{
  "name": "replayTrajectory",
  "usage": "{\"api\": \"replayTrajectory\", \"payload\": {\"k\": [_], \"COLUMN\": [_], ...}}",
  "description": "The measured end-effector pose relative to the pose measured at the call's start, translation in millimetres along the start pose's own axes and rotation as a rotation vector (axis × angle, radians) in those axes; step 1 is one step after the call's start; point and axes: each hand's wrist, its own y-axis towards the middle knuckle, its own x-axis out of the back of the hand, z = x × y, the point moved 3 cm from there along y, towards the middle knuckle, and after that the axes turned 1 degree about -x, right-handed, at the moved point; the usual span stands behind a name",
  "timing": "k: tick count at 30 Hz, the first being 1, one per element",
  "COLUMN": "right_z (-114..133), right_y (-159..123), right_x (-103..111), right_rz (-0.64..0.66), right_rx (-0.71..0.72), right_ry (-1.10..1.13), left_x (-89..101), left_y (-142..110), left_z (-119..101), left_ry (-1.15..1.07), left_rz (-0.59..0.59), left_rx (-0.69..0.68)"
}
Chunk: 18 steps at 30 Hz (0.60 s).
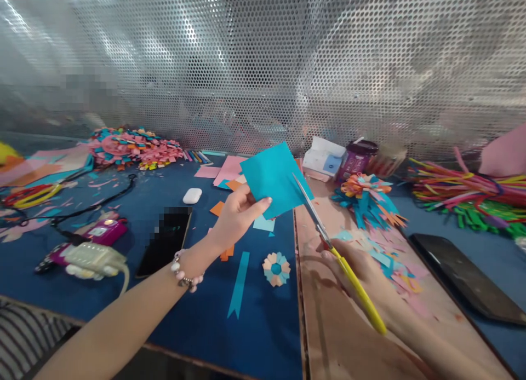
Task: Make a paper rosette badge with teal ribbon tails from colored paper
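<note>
- Left hand (240, 213): clamped on the lower left corner of the blue square (277, 180), thumb laid over its near face; a beaded bracelet (187, 270) circles the wrist.
- Square: raised in front of the person, tilted, above the blue table (271, 336); one flat piece, its lower right edge near the scissors (346, 268).
- Right hand (357, 257): closed around the yellow handles of the scissors, to the lower right of the square; the blades look together and point up at it, their tip overlapping its right part; whether metal touches paper, I cannot tell.
- Below the square: a blue strip (239, 286) with a notched end; a blue and peach rosette (268, 269) to the strip's right; both lie flat on the table.
- Left of the square: a white case (192, 195), a dark phone (164, 246), a purple device (102, 230); farther left and back, a heap of small coloured pieces (131, 149).
- Right of the square: a white box (324, 156), a purple jar (356, 158), a blue and orange tassel (365, 191); farther right, a bundle of coloured strips (460, 185).
- Lower right of the square: paper scraps (394, 259) on a brown board (349, 336); beyond them, another phone (464, 276).
- Behind the square: a perforated metal screen (246, 57).
</note>
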Motion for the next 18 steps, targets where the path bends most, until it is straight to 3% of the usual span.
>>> {"api": "replayTrajectory", "payload": {"k": [4, 18], "right_z": [2.8, -1.4], "right_y": [-4.2, -7.7], "right_x": [-0.1, -7.8], "right_rz": [-0.038, -0.042], "right_rx": [0.047, 0.033], "right_ry": [-0.057, -0.013], "left_x": [-2.0, -6.5], "left_y": [-2.3, -7.6], "left_z": [1.4, -2.8], "left_ry": [-0.064, 0.084], "left_rz": [0.029, -0.009], "left_rx": [0.009, 0.072]}}
